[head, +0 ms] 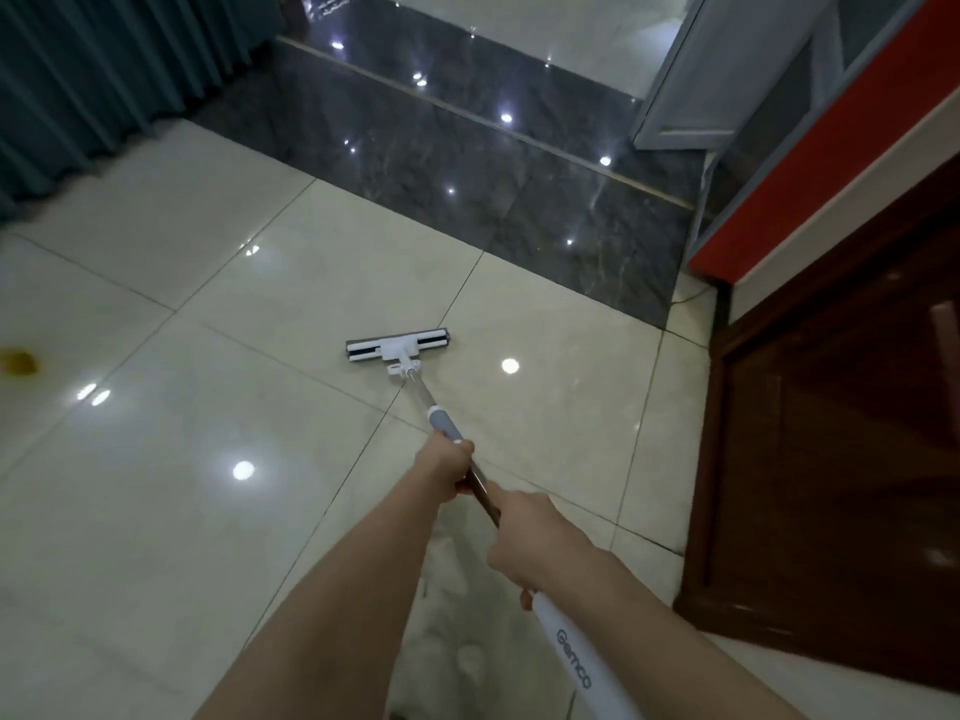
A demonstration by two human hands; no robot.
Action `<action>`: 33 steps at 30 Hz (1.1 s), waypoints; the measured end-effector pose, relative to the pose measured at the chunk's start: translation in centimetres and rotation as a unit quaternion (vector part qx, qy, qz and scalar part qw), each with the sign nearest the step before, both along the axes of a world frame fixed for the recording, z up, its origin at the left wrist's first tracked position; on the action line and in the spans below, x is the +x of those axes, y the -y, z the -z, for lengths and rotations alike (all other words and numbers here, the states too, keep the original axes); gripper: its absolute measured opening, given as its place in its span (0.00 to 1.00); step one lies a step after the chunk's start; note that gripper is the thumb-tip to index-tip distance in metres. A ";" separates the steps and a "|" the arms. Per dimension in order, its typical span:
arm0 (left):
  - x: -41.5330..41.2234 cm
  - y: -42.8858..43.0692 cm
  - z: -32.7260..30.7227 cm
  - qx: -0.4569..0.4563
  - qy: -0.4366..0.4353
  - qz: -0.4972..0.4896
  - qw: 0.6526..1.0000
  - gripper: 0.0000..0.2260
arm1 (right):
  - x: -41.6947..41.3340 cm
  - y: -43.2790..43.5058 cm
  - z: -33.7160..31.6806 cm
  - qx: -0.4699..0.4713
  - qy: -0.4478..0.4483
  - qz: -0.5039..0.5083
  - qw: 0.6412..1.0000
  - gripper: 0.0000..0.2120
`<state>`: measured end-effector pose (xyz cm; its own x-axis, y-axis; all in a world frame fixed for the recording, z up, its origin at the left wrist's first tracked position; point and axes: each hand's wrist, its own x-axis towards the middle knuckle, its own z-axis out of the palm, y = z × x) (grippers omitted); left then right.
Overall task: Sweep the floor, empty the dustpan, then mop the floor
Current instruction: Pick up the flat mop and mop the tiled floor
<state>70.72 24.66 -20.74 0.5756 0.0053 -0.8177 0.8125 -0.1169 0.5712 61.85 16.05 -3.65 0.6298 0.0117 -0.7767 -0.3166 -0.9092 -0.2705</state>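
Observation:
A flat mop with a white and grey head (398,346) lies on the glossy cream tile floor (208,459) in the middle of the view. Its metal pole (423,392) runs back toward me to a white handle end (571,662). My left hand (448,467) grips the pole just below the grey collar. My right hand (530,537) grips the pole lower down, above the white handle end. The mop head sits a little short of the dark marble strip (467,163).
Teal curtains (93,75) hang at the upper left. A dark wooden cabinet (831,485) stands on the right, with a red and white unit (831,163) behind it. A grey door frame (701,96) stands at the top right. A yellow-brown spot (20,362) marks the floor at far left.

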 end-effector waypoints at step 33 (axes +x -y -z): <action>9.8 -13.3 0.8 0.161 0.038 -0.082 0.983 0.16 | 13.2 -10.7 4.0 0.041 0.041 -0.136 0.989 0.29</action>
<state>80.48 37.98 -21.59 0.6040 0.3551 -0.7136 0.7925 -0.1718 0.5852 75.08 26.72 -7.67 0.6555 0.2495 -0.7128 -0.0380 -0.9318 -0.3610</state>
